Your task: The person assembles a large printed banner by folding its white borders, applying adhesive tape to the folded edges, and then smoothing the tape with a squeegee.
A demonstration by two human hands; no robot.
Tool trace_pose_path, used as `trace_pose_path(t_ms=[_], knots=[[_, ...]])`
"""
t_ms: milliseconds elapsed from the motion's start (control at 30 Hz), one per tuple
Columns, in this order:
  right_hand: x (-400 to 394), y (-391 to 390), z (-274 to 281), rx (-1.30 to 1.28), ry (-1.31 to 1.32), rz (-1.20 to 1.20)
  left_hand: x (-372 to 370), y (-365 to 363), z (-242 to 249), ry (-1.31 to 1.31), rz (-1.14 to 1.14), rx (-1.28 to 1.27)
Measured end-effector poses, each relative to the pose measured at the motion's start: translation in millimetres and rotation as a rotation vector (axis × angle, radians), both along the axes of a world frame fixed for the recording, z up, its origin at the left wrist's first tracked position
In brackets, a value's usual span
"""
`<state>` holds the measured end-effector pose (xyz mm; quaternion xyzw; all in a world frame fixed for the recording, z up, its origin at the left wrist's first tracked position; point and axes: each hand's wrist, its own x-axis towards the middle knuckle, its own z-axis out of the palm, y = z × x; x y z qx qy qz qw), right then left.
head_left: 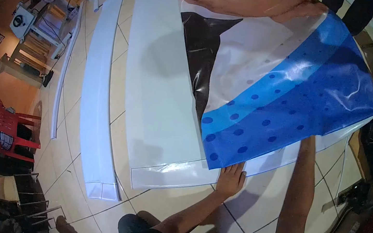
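Observation:
A large printed vinyl banner (pixel 263 124), blue with dark dots and part of a portrait, lies folded over its pale back side (pixel 166 89) on the floor. My left hand (pixel 231 178) lies flat at the banner's near edge, fingers stretched out and fingertips touching the blue border. Farther right, my right hand (pixel 309 139) reaches under the folded-over blue part. Its fingers are hidden there, so its grip does not show. A glossy white hem strip (pixel 167 174) runs along the near side beneath the fold.
Left of the banner, a long folded white sheet (pixel 97 78) lies on the tiled floor (pixel 59 179). A thin white strip (pixel 61 92) lies beyond it. A red plastic chair (pixel 8 130) holds cloth. Another person's dark-clothed legs (pixel 354 14) stand at the far right.

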<state>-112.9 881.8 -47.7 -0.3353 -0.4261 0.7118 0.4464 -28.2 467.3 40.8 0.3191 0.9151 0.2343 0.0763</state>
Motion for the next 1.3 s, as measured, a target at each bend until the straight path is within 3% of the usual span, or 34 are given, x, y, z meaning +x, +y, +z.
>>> trace_pose_path(t_ms=[67,133,167,200,267,300,400,433,500,533,600,633,667,700,733,800,867,900,967,1000,1033,1067,1133,1167,1200,1233,1267,1300], knots=[[51.7,23.0,0.2,-0.063,0.057,0.078,3.9,-3.5,-5.9,-0.003,-0.02,0.012],[113.8,21.5,24.3,-0.277,-0.298,-0.051,8.7,-7.4,1.2,0.003,-0.028,0.042],[145.1,96.3,-85.9,-0.069,-0.399,-0.076,13.9,-10.6,10.1,-0.036,-0.071,0.006],[139.5,98.1,-72.5,-0.053,-0.402,-0.061,17.3,-14.1,16.0,-0.079,-0.11,-0.03],[140.4,67.9,-26.8,-0.582,-0.093,0.135,23.2,-30.9,19.4,-0.08,-0.116,0.031],[141.1,32.6,15.6,-0.307,-0.064,0.24,28.5,-46.1,19.2,-0.069,-0.146,0.081],[140.4,58.8,23.9,-0.374,-0.103,0.367,25.6,-119.1,17.3,-0.181,-0.151,0.251],[153.1,99.5,-15.4,-0.324,-0.211,0.202,30.1,-154.0,-8.0,-0.066,0.049,0.219],[178.9,79.5,-9.0,-0.232,-0.354,0.165,13.1,-215.3,11.3,-0.068,0.415,0.246],[186.7,64.0,1.8,-0.124,-0.461,0.118,4.8,-244.5,10.3,0.17,0.508,0.169],[191.3,35.9,38.9,0.117,-0.675,0.019,-0.5,-306.0,-16.2,-0.04,0.875,0.267],[184.8,27.1,58.0,0.253,-0.779,-0.027,-1.9,-293.9,-0.9,-0.167,0.95,0.385],[167.6,11.1,55.0,0.05,-0.561,0.004,-10.7,-276.0,28.0,-0.293,1.021,0.499],[144.3,-24.9,71.9,-0.047,-0.453,0.082,-12.9,-250.4,42.5,-0.372,0.927,0.482],[122.3,-53.1,83.9,-0.045,-0.567,0.18,-12.5,-232.2,30.2,-0.399,0.815,0.466],[107.4,-50.7,55.7,-0.137,-0.701,0.261,-16.5,-180.2,6.3,-0.518,0.647,0.438],[100.4,-11.7,8.1,-0.096,-0.801,0.248,-32.0,-113.2,21.6,-0.787,0.811,0.586],[102.0,-7.1,10.5,-0.09,-0.798,0.245,-40.6,-91.3,22.6,-0.63,0.775,0.477],[109.0,-5.6,20.6,-0.063,-0.459,0.089,-43.0,-74.0,11.7,-0.59,0.702,0.443],[114.8,-12.3,30.9,-0.053,-0.466,0.104,-42.0,-70.7,8.0,-0.548,0.631,0.403],[122.1,-23.2,44.3,0.054,-0.481,-0.011,-33.1,-68.4,34.5,-0.637,0.704,0.52],[131.3,-32.9,51.4,0.153,-0.492,-0.132,-27.9,-68.6,26.1,-0.637,0.714,0.524],[158.5,-41.6,45.3,0.076,-0.541,-0.129,-6.4,-76.8,-5.1,-0.821,0.772,0.655],[138.0,-29.5,41.8,0.026,-0.537,-0.113,-5.2,-75.3,-13.9,-0.726,0.669,0.628],[136.2,-2.5,18.6,0.064,-0.533,-0.109,-5.1,-68.2,5.3,-0.777,0.667,0.788],[155.1,12.6,-9.5,0.084,-0.574,-0.093,-4.4,-67.3,4.5,-0.811,0.639,0.698],[164.1,8.8,1.3,0.254,-0.85,-0.057,-1.3,-70.5,2.4,-0.85,0.621,0.603],[166.0,22.4,-2.2,-0.033,-0.486,0.202,-7.3,-69.7,-0.6,-0.861,0.553,0.482]])
